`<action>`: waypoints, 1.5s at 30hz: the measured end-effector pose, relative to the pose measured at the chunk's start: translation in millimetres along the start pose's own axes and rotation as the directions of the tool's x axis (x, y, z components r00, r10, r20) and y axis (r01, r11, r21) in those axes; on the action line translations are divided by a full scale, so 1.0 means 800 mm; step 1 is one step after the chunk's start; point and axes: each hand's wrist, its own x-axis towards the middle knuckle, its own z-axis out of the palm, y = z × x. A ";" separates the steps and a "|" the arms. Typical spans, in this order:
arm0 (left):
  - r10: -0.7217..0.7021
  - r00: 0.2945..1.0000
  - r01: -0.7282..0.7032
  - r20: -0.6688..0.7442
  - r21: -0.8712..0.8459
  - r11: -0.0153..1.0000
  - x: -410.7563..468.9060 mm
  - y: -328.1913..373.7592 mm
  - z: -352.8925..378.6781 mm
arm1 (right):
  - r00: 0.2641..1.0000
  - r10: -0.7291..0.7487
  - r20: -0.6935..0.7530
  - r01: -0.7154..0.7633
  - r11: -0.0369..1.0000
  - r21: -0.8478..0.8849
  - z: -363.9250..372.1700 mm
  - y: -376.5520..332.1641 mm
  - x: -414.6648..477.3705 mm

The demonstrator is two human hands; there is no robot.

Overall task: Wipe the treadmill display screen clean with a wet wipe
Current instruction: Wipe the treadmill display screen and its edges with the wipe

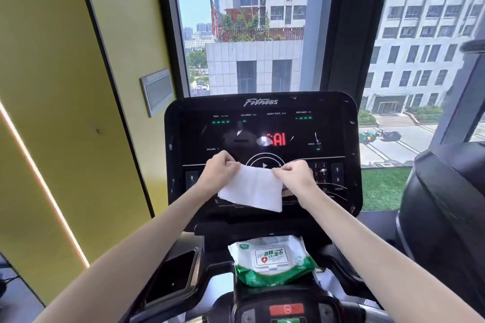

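Note:
A black treadmill display screen (262, 126) faces me, lit with red digits and small green marks. In front of its lower half I hold a white wet wipe (253, 189) spread out flat. My left hand (219, 172) pinches the wipe's upper left corner. Its upper right corner is pinched by my right hand (296, 177). The wipe hangs down between both hands and covers part of the round play button and lower panel. I cannot tell whether the wipe touches the screen.
A green and white wet wipe pack (273, 261) lies on the console ledge below the screen, lid closed. A red stop button (287, 309) sits under it. A yellow wall (65, 113) is at left, a window (249, 26) behind, another machine (446, 204) at right.

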 end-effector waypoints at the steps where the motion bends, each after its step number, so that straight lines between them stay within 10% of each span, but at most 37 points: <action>1: 0.014 0.999 -0.013 -0.050 0.024 1.000 -0.004 0.003 0.001 | 1.000 0.013 -0.003 -0.013 1.000 0.019 0.009 -0.003 -0.002; 7: 0.172 0.985 -0.171 0.028 -0.038 0.985 -0.027 0.006 0.015 | 0.985 0.046 0.164 -0.080 0.975 0.209 0.056 -0.016 -0.012; 11: 0.107 0.943 0.055 0.316 -0.465 0.883 -0.028 -0.007 -0.019 | 0.973 0.035 0.226 -0.110 0.939 0.327 0.062 -0.023 -0.016; 16: 0.097 0.989 -0.039 0.114 -0.427 0.903 -0.018 -0.038 -0.047 | 0.960 -0.050 0.274 -0.053 0.933 0.356 0.079 -0.028 -0.021; 21: 0.027 0.926 0.202 0.376 -0.553 0.808 -0.021 -0.060 -0.062 | 0.959 -0.025 0.283 -0.085 0.925 0.369 0.085 -0.029 -0.021; 25: 0.029 0.978 0.089 0.208 -0.537 0.839 -0.015 -0.058 -0.057 | 0.977 -0.137 0.166 0.111 0.981 0.157 0.091 -0.024 -0.014; 29: 0.169 0.974 -0.098 0.152 -0.393 0.915 -0.007 -0.048 -0.059 | 0.846 -0.465 0.262 0.522 0.824 -0.223 0.098 -0.026 -0.002; 39: 0.077 0.996 -0.085 -0.041 -0.248 0.965 0.010 -0.032 -0.051 | 0.824 -0.390 0.411 0.342 0.921 0.188 0.102 -0.041 0.036; 45: -0.283 0.944 0.083 -0.167 -0.713 0.696 0.009 -0.052 -0.044 | 0.764 -0.394 0.511 0.315 0.919 0.239 0.137 -0.054 0.051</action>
